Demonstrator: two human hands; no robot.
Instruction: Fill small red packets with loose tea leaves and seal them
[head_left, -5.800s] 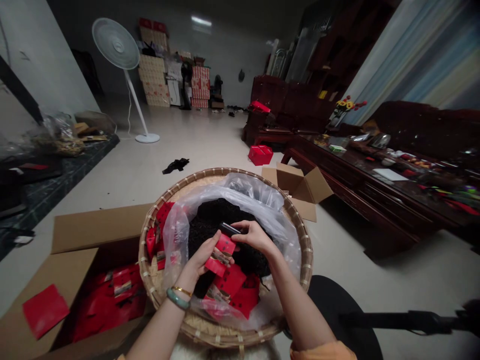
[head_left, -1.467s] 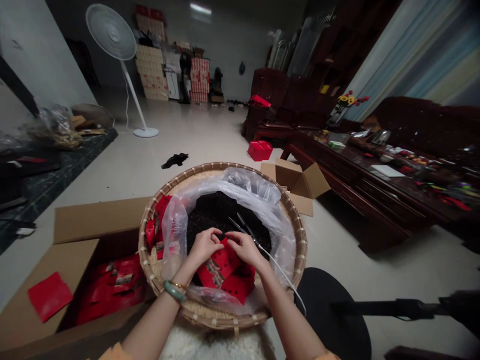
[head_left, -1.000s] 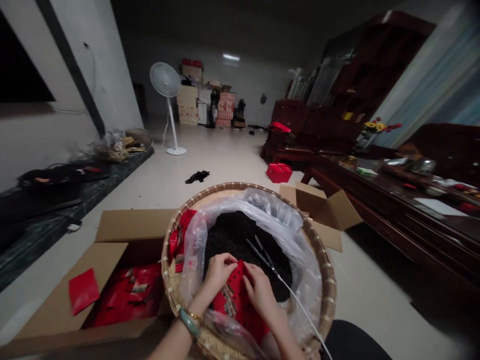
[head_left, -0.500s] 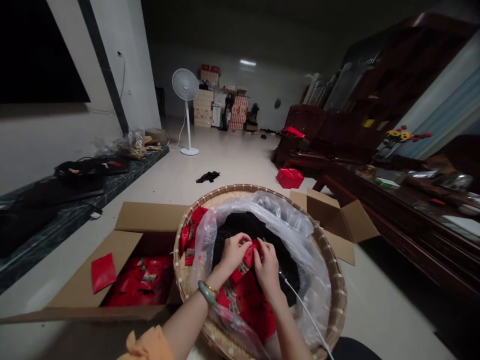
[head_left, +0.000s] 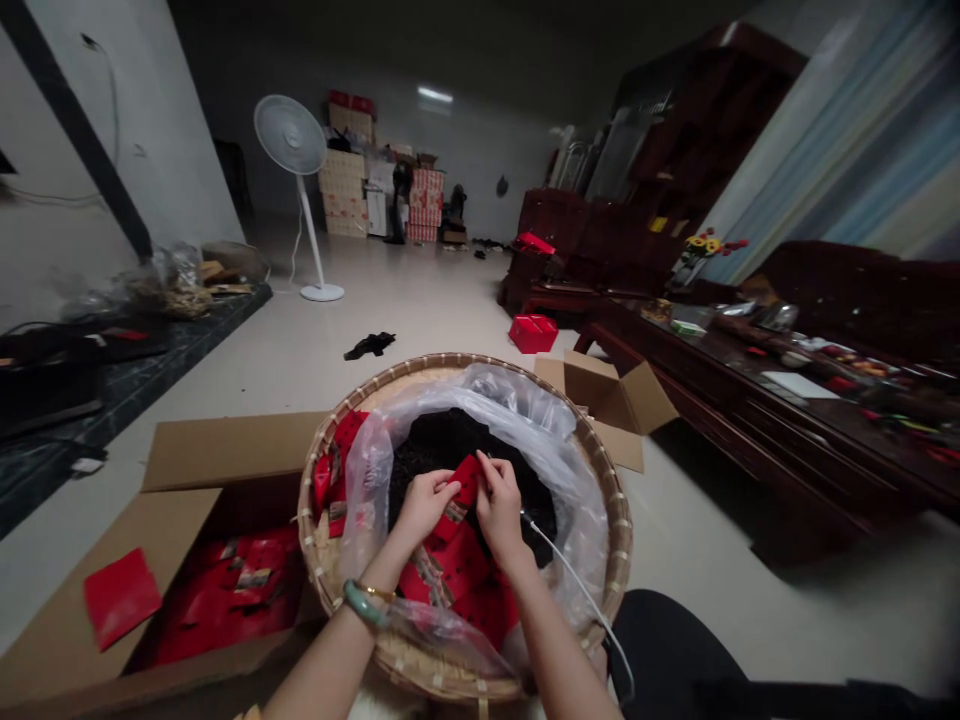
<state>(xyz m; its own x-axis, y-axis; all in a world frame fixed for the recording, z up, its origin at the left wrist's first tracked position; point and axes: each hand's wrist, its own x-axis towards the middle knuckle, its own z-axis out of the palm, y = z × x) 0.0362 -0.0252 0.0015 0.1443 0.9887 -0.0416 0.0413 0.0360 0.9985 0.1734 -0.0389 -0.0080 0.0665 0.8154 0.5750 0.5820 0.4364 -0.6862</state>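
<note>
Packet (head_left: pixel 466 480), small, red and dark-spotted, held between the left hand (head_left: pixel 426 503) and the right hand (head_left: pixel 500 495).

Grip of both hands is narrow: each pinches the packet at its upper part, the left on one side, the right on the other. Directly below the grip, larger red printed pouches (head_left: pixel 469 585) lie on a clear plastic liner (head_left: pixel 589 545) inside a round woven bamboo basket (head_left: pixel 621 570). Loose black material (head_left: pixel 442 435) lies beyond and around the grip; its kind cannot be determined. A thin white cord (head_left: pixel 574 573) runs from beside the right hand across the basket rim. Left of the grip, outside the basket, an open brown cardboard box (head_left: pixel 225 452) contains further red packets (head_left: pixel 225 615); one flat red square piece (head_left: pixel 121 597) rests on its flap.
</note>
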